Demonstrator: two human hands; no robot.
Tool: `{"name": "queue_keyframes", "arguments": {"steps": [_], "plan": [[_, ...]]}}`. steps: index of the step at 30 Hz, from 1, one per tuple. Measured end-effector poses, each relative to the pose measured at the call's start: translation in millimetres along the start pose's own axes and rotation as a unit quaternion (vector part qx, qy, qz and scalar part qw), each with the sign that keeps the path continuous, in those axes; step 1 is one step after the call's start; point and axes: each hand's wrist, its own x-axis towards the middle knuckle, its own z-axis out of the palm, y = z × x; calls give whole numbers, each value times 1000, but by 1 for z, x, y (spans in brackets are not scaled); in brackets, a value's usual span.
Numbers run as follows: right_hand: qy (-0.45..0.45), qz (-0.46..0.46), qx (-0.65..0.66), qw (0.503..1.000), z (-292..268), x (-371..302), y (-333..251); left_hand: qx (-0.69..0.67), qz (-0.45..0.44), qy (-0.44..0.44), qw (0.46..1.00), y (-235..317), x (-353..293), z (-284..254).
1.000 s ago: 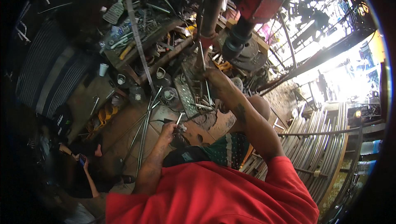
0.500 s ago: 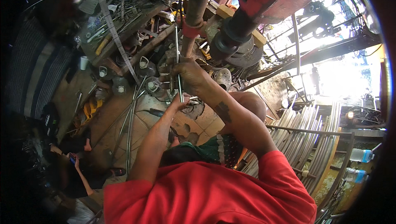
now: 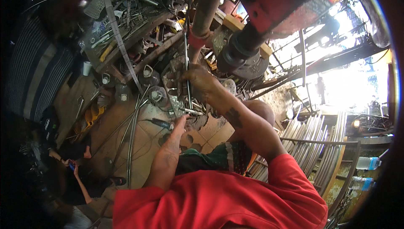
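Note:
My right hand (image 3: 196, 80) grips a thin shiny metal rod (image 3: 187, 56), which stands nearly upright in the picture, beside a rusty upright post (image 3: 204, 14) with a red collar. Some of that hand's fingers stick out dark past the rod. Lower down, my left hand (image 3: 181, 122) is just below the rod's bottom end, apart from it. Its fingers are small and blurred, close to a short pale metal tube (image 3: 193, 112); whether they touch it cannot be made out. Beside my left wrist lies a teal-bodied power tool (image 3: 160, 123) on the tiled floor.
A red machine head with a dark spindle (image 3: 237, 52) hangs at upper right. Large clear bottles (image 3: 156, 96) stand left of my hands. Long metal tubes (image 3: 134, 140) lie on the floor; many more (image 3: 311, 144) are stacked at right. Another person (image 3: 75, 170) sits at lower left holding a phone.
My left hand has dropped away from the rod's lower end and drawn back toward me. The rod in my right hand has shifted slightly right and down, and the whole view has tilted a little.

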Motion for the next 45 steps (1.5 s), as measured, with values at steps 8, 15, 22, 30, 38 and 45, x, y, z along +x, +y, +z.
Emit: {"name": "queue_keyframes", "arguments": {"steps": [8,15,22,30,38,45], "plan": [[-61,25,-15,998,17,-8,16,-93,-61,-93,990,-14,37,29],[-34,46,-5,998,37,-50,2,-132,-30,-104,985,-22,44,42],[-37,19,-8,999,29,-49,11,-140,-15,-128,982,-19,34,45],[20,37,-1,999,44,-44,1,-157,11,-125,980,-16,5,28],[46,30,47,997,41,-30,-3,-110,-9,-88,990,-8,-28,4],[42,42,-11,998,43,-39,-6,-142,-13,-119,983,-26,8,35]]}}
